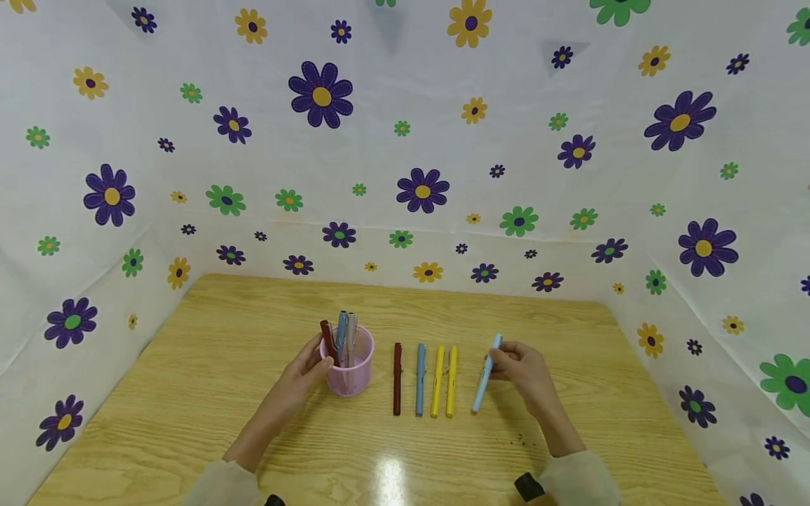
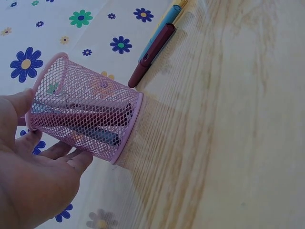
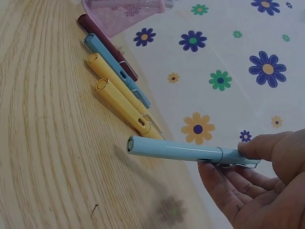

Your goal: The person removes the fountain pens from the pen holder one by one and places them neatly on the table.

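Note:
My left hand (image 1: 302, 372) holds the side of a pink mesh pen cup (image 2: 86, 105), thumb at the rim and fingers along the wall. Inside the cup lean a dark red pen (image 1: 328, 341), a blue pen (image 1: 342, 330) and a greyish pen (image 1: 351, 337). With thumb and fingers my right hand (image 1: 525, 369) pinches a light blue pen (image 3: 176, 149) near its clip end, tilted above the table. Between the hands lie a dark red pen (image 1: 397, 379), a blue pen (image 1: 420, 379) and two yellow pens (image 1: 437, 381), roughly parallel.
The wood-grain table (image 1: 304, 450) is bounded at the back and sides by a white flower-print cloth (image 1: 392, 154). Small dark specks (image 1: 522, 440) lie on the wood near my right forearm.

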